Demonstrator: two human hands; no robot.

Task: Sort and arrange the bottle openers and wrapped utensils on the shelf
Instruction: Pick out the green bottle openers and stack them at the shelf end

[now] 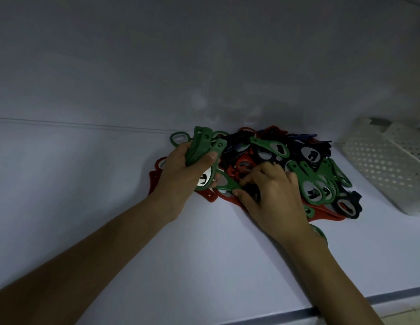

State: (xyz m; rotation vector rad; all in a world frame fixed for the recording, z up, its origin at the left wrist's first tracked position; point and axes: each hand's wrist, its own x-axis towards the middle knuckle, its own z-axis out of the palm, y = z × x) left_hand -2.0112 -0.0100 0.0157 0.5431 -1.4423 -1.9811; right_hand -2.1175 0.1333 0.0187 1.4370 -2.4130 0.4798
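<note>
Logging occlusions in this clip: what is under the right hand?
The right hand lies on the pile of bottle openers, its fingertips pinching a green opener. Red openers show at its edge. Whatever is beneath the palm is covered.

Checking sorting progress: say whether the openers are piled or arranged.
Piled: green, red and dark openers overlap in one mixed heap.
</note>
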